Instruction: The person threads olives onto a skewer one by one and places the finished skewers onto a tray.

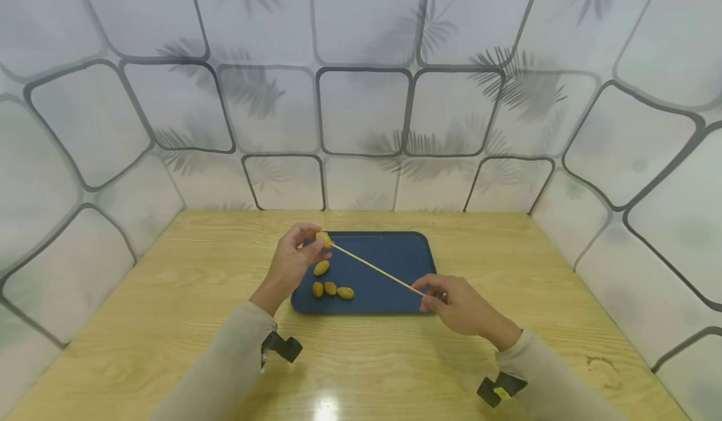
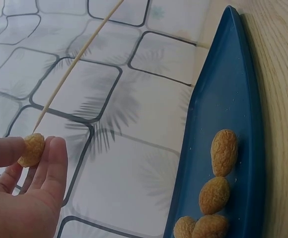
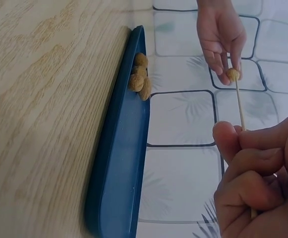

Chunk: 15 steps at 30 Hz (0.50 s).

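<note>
My left hand (image 1: pixel 290 261) pinches a wrinkled yellow-brown dried fruit (image 2: pixel 33 150) between thumb and fingers, above the left side of a blue tray (image 1: pixel 395 249). A thin wooden skewer (image 1: pixel 375 269) slants across over the tray, its pointed tip right at that fruit. Whether the tip has pierced it I cannot tell. Toward the other end, my right hand (image 1: pixel 459 305) grips the skewer between thumb and forefinger, the remaining fingers curled, as the right wrist view shows. Several more dried fruits (image 1: pixel 321 267) lie in the left part of the tray.
The tray rests on a light wood-grain table (image 1: pixel 479 245). Behind and on both sides stand walls (image 1: pixel 361 114) with a grey stone-and-leaf pattern. Dark wrist cameras (image 1: pixel 282 347) are strapped over both sleeves.
</note>
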Each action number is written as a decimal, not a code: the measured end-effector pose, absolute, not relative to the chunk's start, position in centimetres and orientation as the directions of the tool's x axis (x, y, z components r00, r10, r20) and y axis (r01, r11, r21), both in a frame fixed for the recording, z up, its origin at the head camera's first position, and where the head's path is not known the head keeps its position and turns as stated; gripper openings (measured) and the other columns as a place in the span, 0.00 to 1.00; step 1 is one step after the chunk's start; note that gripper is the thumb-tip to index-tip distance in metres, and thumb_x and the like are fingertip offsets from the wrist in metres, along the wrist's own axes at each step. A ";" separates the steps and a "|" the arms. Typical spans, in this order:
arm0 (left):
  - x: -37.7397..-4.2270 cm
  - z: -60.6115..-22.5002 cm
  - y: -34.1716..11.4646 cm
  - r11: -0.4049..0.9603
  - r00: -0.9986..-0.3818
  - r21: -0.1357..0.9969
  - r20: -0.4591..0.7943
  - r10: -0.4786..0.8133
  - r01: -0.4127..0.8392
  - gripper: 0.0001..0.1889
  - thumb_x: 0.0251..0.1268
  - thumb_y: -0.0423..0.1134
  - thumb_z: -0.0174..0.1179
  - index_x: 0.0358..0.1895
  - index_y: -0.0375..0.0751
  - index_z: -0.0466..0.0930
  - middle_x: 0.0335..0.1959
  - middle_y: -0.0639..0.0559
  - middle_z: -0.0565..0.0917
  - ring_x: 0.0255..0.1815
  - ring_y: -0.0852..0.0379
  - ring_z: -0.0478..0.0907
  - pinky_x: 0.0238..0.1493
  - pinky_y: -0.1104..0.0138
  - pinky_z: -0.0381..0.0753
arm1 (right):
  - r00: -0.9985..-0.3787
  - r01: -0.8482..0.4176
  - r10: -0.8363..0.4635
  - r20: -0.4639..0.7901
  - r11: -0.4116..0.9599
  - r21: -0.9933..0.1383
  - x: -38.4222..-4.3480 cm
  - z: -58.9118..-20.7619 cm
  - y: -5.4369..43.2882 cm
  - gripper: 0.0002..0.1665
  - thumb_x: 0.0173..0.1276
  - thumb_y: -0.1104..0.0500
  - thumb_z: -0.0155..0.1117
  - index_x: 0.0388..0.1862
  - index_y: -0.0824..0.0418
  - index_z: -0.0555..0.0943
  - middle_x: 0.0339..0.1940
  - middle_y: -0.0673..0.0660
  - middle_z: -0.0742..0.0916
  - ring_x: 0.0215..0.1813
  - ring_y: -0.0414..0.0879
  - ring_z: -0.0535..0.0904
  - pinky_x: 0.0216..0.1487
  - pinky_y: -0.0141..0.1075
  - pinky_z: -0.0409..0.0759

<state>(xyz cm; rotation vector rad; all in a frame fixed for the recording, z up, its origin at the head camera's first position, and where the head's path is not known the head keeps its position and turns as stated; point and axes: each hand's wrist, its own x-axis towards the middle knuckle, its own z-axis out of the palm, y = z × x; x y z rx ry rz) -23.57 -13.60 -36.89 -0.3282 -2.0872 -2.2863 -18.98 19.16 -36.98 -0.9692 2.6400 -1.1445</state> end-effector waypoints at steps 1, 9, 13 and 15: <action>-23.6 -36.9 -13.6 -0.095 -0.978 0.982 0.174 0.119 0.163 0.15 0.76 0.23 0.50 0.61 0.27 0.66 0.53 0.42 0.73 0.41 0.62 0.84 0.55 0.58 0.86 | -0.792 -0.516 -0.592 0.150 0.517 -0.683 -18.9 -37.1 19.2 0.13 0.76 0.69 0.55 0.56 0.69 0.79 0.32 0.56 0.86 0.30 0.39 0.80 0.28 0.33 0.80; -23.7 -37.2 -13.4 -0.120 -0.982 0.978 0.180 0.063 0.171 0.16 0.73 0.21 0.52 0.60 0.20 0.67 0.47 0.46 0.74 0.38 0.60 0.84 0.48 0.65 0.88 | -0.800 -0.549 -0.551 0.237 0.514 -0.659 -18.2 -37.3 18.2 0.12 0.71 0.73 0.57 0.51 0.69 0.81 0.30 0.52 0.86 0.26 0.36 0.78 0.22 0.31 0.76; -23.7 -37.3 -13.1 -0.143 -0.980 0.970 0.200 0.014 0.196 0.12 0.71 0.19 0.53 0.55 0.18 0.69 0.54 0.39 0.74 0.36 0.62 0.83 0.45 0.69 0.88 | -0.817 -0.533 -0.517 0.256 0.508 -0.676 -17.8 -37.5 17.5 0.10 0.71 0.73 0.57 0.48 0.68 0.82 0.29 0.52 0.86 0.29 0.39 0.81 0.23 0.31 0.78; -23.7 -37.4 -13.1 -0.152 -0.979 0.967 0.205 0.000 0.202 0.11 0.70 0.18 0.54 0.52 0.18 0.70 0.59 0.35 0.72 0.35 0.62 0.83 0.44 0.70 0.88 | -0.829 -0.518 -0.500 0.251 0.516 -0.682 -17.7 -37.7 17.2 0.10 0.71 0.74 0.57 0.47 0.67 0.82 0.29 0.52 0.85 0.29 0.39 0.81 0.24 0.31 0.78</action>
